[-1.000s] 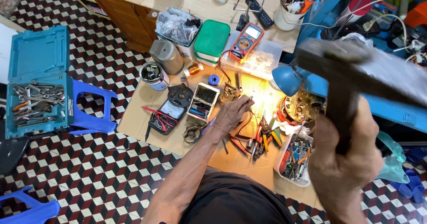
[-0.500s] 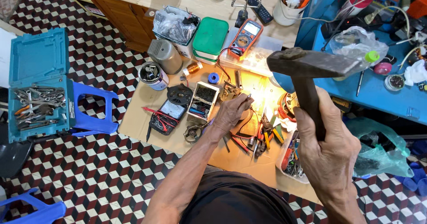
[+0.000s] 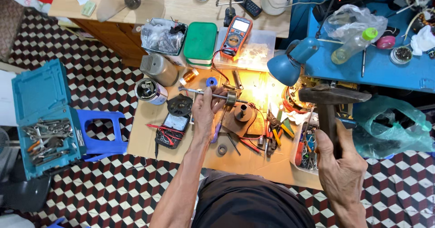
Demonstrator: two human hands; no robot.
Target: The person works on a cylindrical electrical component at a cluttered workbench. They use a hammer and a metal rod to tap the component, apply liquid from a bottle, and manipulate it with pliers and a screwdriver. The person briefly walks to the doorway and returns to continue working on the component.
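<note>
My left hand [image 3: 206, 115] grips a thin metal shaft [image 3: 213, 94] that lies level above the low wooden table [image 3: 145, 142]; a round brass-coloured rotor [image 3: 231, 97] sits near the shaft's right end. My right hand [image 3: 337, 164] holds a hammer by its dark handle [image 3: 327, 124], upright, with the rusty head [image 3: 333, 94] to the right of the rotor and apart from it. Under the rotor a small round metal part [image 3: 243, 111] stands on the table.
A lit blue desk lamp [image 3: 287, 65] shines on the table. An orange multimeter [image 3: 234, 35], a green box [image 3: 200, 42], a black meter [image 3: 172, 127], pliers [image 3: 274, 128] and a tray of small tools [image 3: 308, 153] lie around. An open blue toolbox [image 3: 43, 119] and a blue stool [image 3: 102, 128] stand left.
My left hand has lifted the shaft with the rotor off the table. My right hand has brought the hammer down and right, from high near the camera to beside the table.
</note>
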